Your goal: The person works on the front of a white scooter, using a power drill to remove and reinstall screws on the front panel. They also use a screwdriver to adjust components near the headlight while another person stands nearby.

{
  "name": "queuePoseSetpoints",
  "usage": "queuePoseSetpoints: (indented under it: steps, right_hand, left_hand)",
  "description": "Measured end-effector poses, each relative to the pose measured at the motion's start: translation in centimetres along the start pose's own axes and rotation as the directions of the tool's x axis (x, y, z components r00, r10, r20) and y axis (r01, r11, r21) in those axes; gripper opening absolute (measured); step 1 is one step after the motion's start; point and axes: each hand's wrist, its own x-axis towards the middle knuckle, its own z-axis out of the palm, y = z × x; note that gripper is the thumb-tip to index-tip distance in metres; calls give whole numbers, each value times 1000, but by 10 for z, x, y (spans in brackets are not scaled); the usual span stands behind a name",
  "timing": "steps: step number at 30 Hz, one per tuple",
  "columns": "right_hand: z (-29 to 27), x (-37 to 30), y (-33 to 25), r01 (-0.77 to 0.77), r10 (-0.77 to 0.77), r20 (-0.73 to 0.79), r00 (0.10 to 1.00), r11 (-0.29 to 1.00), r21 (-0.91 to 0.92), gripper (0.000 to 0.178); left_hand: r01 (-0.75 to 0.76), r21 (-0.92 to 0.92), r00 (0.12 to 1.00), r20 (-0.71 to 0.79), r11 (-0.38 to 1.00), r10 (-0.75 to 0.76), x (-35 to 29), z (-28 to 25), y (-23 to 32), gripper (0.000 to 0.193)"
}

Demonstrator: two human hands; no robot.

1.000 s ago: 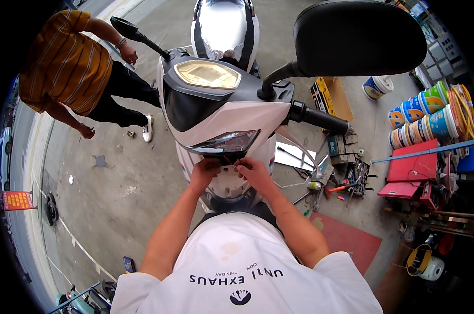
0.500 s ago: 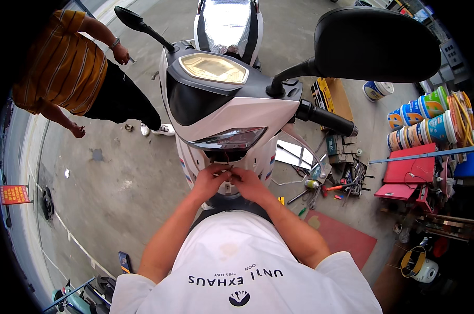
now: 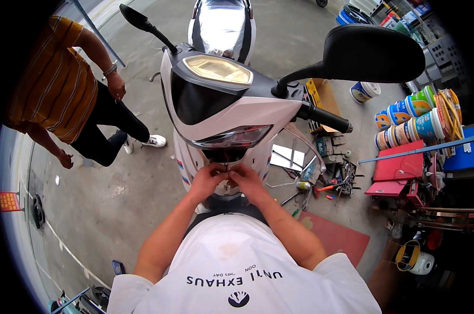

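A white and black electric scooter faces me, with its headlight above a dark opening in the front panel. A thin reddish wire hangs out of that opening to my fingertips. My left hand is closed in a pinch on the wire. Close beside it, my right hand also pinches at the wire, the fingertips of both hands almost touching. The wire's end is too small and too covered by fingers to make out.
Another person in a striped orange shirt stands at the left. Hand tools, a toolbox and a red mat lie on the floor at right. Stacked buckets stand farther right. A mirror juts out above the handlebar.
The other person has stepped nearer the scooter, legs now apart. My view has shifted slightly. Both my hands stay at the wire with small finger movements.
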Motion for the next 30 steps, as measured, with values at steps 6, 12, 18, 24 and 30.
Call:
queuePoseSetpoints:
  steps: [6, 12, 18, 24, 30]
  right_hand:
    - [-3, -5, 2, 2, 1, -48, 999, 998, 67, 18]
    - [-9, -9, -4, 87, -87, -95, 992, 996, 3, 16]
    - [0, -6, -3, 472, -594, -38, 803, 674, -568, 16]
    - [-20, -3, -14, 491, -545, -3, 839, 759, -427, 15]
    - [-45, 4, -17, 486, -541, 8, 841, 749, -451, 15]
  left_hand:
    - [-16, -143, 1000, -20, 990, 13, 0, -4, -12, 22]
    - [-45, 275, 998, 50, 960, 32, 2, 7, -10, 28]
    - [-74, 413, 997, 41, 908, 63, 9, 21, -3, 35]
    - [-37, 358, 997, -49, 933, 58, 13, 34, 9, 21]
    - [51, 367, 980, -197, 929, 24, 8, 44, 15, 18]
